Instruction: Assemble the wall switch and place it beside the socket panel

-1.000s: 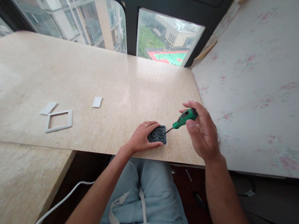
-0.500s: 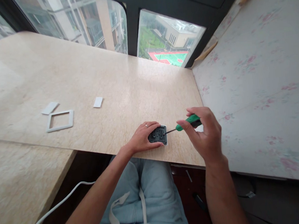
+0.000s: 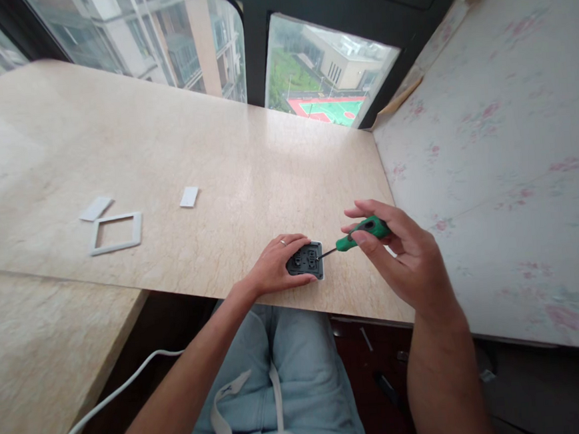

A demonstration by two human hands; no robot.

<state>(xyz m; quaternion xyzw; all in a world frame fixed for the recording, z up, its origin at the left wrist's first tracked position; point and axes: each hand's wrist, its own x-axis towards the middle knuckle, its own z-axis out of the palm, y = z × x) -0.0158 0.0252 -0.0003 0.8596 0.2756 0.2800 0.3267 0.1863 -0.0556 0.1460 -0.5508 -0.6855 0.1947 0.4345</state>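
My left hand point(image 3: 282, 264) grips a dark grey wall switch body point(image 3: 306, 261) with a white edge, thumb along its near side and fingers over its far side. It rests on the stone sill near the front edge. In my right hand point(image 3: 405, 254) is a screwdriver point(image 3: 363, 232) with a green and black handle. The thumb presses the handle from the near side, and some fingers are lifted away. Its thin metal shaft slants down to the left, the tip touching the switch body right of its middle.
Left on the sill point(image 3: 245, 160) lie a white rectangular frame point(image 3: 139, 230), a white plate point(image 3: 97, 209) touching its corner, and another small white plate point(image 3: 189, 197). A floral-papered wall point(image 3: 517, 179) rises on the right, windows behind. A white cable point(image 3: 113, 396) hangs at lower left.
My right hand has shifted its hold on the screwdriver handle, turning it, with fingers now more extended and the forearm further right. My left hand and the switch body stay nearly still.
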